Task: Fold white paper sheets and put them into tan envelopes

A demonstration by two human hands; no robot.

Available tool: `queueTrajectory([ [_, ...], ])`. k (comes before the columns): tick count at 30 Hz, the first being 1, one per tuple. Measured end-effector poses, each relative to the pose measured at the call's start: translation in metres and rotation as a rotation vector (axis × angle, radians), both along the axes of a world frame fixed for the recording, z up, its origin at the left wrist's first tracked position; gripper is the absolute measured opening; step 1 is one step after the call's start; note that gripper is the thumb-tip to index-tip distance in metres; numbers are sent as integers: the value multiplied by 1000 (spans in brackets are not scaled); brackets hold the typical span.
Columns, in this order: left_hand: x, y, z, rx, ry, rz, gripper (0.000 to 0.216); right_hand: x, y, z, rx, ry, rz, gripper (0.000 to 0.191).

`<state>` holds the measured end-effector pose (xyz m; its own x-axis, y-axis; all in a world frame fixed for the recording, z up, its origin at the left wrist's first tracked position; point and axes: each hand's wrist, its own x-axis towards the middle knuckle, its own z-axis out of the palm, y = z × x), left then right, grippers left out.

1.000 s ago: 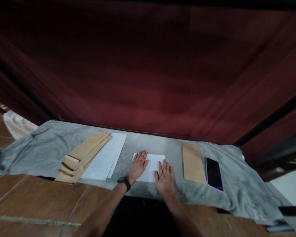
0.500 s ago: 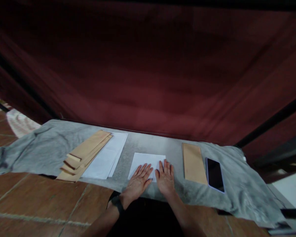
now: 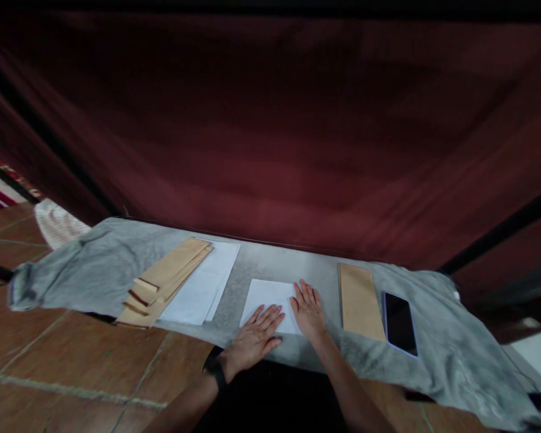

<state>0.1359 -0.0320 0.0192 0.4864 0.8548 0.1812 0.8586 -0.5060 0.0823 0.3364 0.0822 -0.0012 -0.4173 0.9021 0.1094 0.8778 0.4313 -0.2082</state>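
Observation:
A white sheet of paper, seemingly folded, lies flat on the grey cloth in front of me. My left hand rests palm down across its near left part, fingers spread. On the paper's right edge lies my right hand, also flat with its fingers apart. Neither hand grips anything. Left of them, several brown paper envelopes lie fanned over larger white sheets. To the right is another brown envelope, possibly a small stack.
A phone with a dark screen and pale purple case lies right of the brown envelope. Behind the cloth-covered surface rises a dark red panel. Brown floor tiles show below. A pale striped fabric is at the far left.
My right hand has slid a little up and outward to the paper's right edge. The left hand stays on the near left part. The whole view has shifted slightly.

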Motion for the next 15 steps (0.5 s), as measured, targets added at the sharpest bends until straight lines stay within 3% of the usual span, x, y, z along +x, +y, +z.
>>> queueTrajectory([
  [4,-2,-3,0,-10,-14,7,62,9,-1,5,-15,-24,-85,56],
  [8,-1,-2,-2,-20,-24,19,61,7,-27,7,7,-5,-177,56],
  [12,0,-2,0,-35,-27,18,61,2,-71,-3,90,103,61,51],
  [15,0,-3,2,-43,-35,15,58,4,-96,-11,191,130,101,49],
])
